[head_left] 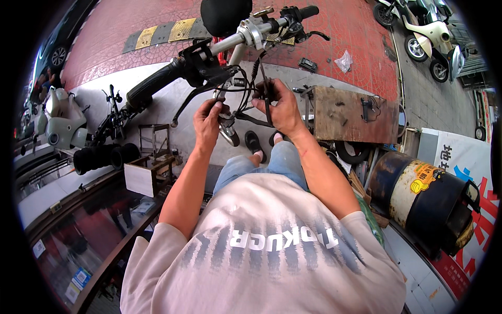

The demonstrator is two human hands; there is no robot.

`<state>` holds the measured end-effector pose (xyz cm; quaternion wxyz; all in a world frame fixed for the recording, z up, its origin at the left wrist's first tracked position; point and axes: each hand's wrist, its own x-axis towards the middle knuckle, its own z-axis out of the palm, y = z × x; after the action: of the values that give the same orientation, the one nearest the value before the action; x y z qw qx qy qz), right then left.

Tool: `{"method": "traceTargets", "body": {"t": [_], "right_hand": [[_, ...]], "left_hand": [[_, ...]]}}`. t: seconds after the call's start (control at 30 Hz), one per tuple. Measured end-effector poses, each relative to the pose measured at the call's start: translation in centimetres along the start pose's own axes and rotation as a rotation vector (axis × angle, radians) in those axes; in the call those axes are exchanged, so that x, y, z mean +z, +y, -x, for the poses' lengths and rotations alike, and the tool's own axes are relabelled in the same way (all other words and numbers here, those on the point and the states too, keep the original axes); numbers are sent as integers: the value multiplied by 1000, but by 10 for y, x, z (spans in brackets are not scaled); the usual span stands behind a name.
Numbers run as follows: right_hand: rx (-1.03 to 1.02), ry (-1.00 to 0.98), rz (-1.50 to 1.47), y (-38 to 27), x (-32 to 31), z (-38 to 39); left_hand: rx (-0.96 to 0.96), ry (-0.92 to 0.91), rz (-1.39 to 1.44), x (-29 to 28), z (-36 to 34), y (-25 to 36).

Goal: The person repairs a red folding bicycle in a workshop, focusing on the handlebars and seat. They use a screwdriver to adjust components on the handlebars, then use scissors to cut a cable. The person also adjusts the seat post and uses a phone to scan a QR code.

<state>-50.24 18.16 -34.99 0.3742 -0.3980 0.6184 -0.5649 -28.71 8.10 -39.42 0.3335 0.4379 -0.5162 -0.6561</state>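
A handlebar (227,46) with a silver bar and a black left grip (154,86) spans the upper middle of the head view. Below its left brake lever (192,100), my left hand (208,123) is closed in a pinch at a small part beside a silver metal piece (228,132); what lies between the fingers is hidden. My right hand (282,109) is closed around a black cable (267,99), thumb toward the handlebar's middle. Several loose black wires (244,99) hang between the two hands. A black rounded part (226,15) sits beyond the bar.
A wooden-topped bench (355,118) stands to the right, near a rusty drum (418,199). To the left are a small metal-framed stand (151,170), black tires (107,157) and a glass-topped counter (99,235). Scooters (426,36) are parked far right.
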Motion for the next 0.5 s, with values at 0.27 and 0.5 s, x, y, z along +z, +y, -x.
{"method": "traceTargets", "body": {"t": [0.27,0.5], "right_hand": [[67,-5,74,-7,1,-2],[127,-42,-90,-6,0,0]], "left_hand": [[36,-132,-13,8,2,46],[-5,-83,114,30,0,66]]}}
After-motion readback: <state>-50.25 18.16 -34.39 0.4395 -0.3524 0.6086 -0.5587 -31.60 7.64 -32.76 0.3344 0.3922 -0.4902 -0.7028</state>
